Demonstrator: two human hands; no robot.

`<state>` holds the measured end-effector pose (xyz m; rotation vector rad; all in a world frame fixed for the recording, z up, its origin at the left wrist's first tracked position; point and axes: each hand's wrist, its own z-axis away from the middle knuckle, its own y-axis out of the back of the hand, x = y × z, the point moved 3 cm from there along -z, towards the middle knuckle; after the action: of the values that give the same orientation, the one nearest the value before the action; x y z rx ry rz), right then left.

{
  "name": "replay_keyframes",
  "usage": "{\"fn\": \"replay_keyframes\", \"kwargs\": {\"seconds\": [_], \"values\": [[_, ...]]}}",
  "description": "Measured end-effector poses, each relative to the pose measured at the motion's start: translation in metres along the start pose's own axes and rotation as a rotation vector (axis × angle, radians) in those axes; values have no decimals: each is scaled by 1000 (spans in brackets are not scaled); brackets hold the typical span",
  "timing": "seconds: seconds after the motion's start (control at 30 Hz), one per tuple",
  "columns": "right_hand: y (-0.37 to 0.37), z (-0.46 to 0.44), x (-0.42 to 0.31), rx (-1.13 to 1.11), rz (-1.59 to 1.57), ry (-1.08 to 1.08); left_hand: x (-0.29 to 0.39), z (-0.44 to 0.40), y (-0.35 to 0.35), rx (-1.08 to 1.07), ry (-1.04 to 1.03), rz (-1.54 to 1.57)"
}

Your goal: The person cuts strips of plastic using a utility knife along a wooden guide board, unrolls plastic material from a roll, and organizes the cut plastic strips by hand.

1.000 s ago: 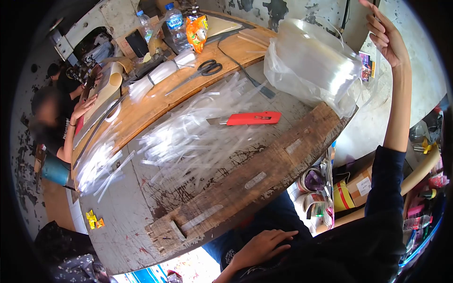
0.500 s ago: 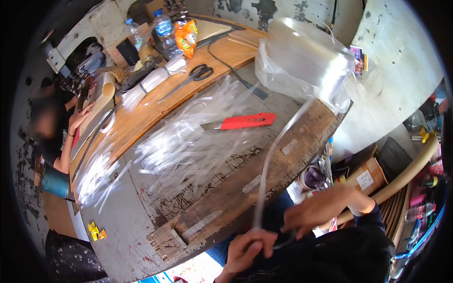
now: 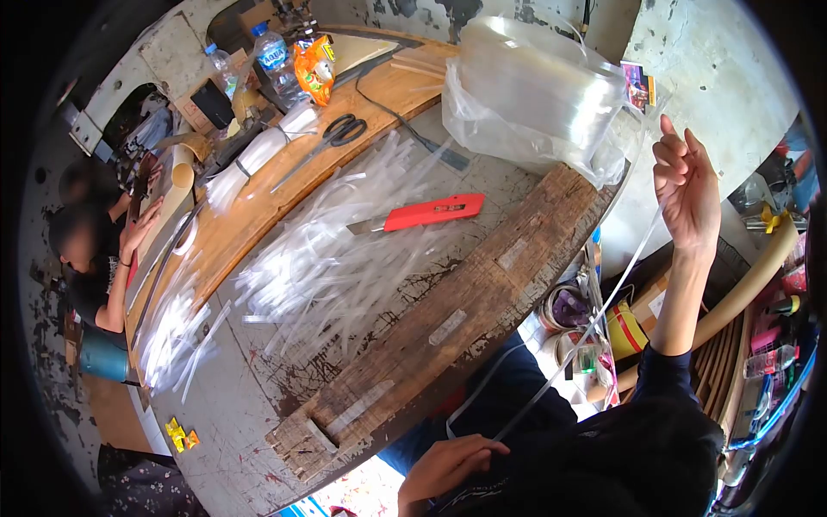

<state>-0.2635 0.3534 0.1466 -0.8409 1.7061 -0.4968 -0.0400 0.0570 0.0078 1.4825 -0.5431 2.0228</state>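
Observation:
My right hand (image 3: 687, 194) is raised at the right, palm showing and fingers bent. A narrow clear plastic strip (image 3: 594, 323) runs taut from it down to my left hand (image 3: 452, 470). My left hand is low by the table's front edge, its fingers closed on the strip; a loose curve of strip loops up beside it. The large roll of clear plastic (image 3: 538, 86), partly in a plastic bag, sits at the table's far right. Many cut plastic strips (image 3: 319, 250) lie in a pile, with a red box cutter (image 3: 435, 212) on their right side.
A worn wooden plank (image 3: 439, 332) lies along the table's near edge. Black scissors (image 3: 323, 148), a tied strip bundle (image 3: 258, 159), a water bottle (image 3: 276, 65) and an orange packet (image 3: 314, 69) are on the wooden board. Another person (image 3: 95, 250) works at the left. Yellow wrappers (image 3: 181, 435) lie lower left.
My right hand has swung from beside my left hand up to the far right, drawing the strip out. The strip no longer crosses the plank. The view has shifted slightly.

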Motion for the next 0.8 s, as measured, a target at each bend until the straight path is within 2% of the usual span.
{"fn": "replay_keyframes", "kwargs": {"seconds": [0.03,0.07,0.13,0.17,0.2,0.23,0.27,0.3,0.33,0.37,0.4,0.47,0.6,0.7,0.73,0.8], "values": [[-5,-2,-2,-50,160,11,3,-4,-2,43,-30,-19],[-10,3,-2,-52,162,13,3,-7,-4,44,-33,-20],[-22,15,3,-45,1165,-202,1,-14,-5,11,-90,-237],[-13,12,-4,-53,1317,-36,-2,-17,-5,14,-93,-240],[5,6,-22,91,1540,62,-2,-18,-5,67,-212,-349],[21,-3,-38,227,1614,186,0,-17,-7,119,-326,-455],[28,-13,-47,368,1680,315,1,-16,-8,118,-324,-453],[33,-25,-46,368,1681,315,1,-16,-9,141,-246,-454],[39,-37,-42,370,1438,225,1,-16,-9,162,-167,-454],[46,-48,-37,367,1194,142,0,-17,-9,161,-168,-455],[51,-59,-31,296,1146,19,-2,-18,-10,148,-192,-480],[50,-67,-17,370,1042,-81,-1,-20,-10,138,-215,-505],[68,-80,-22,263,1018,-61,8,-17,-10,100,-252,-456],[73,-93,-37,186,723,-142,13,-10,-7,82,-280,-472],[66,-101,-43,181,722,-140,15,-7,-6,77,-299,-487],[49,-116,-56,96,393,-125,19,-4,-2,72,-298,-472]]}}
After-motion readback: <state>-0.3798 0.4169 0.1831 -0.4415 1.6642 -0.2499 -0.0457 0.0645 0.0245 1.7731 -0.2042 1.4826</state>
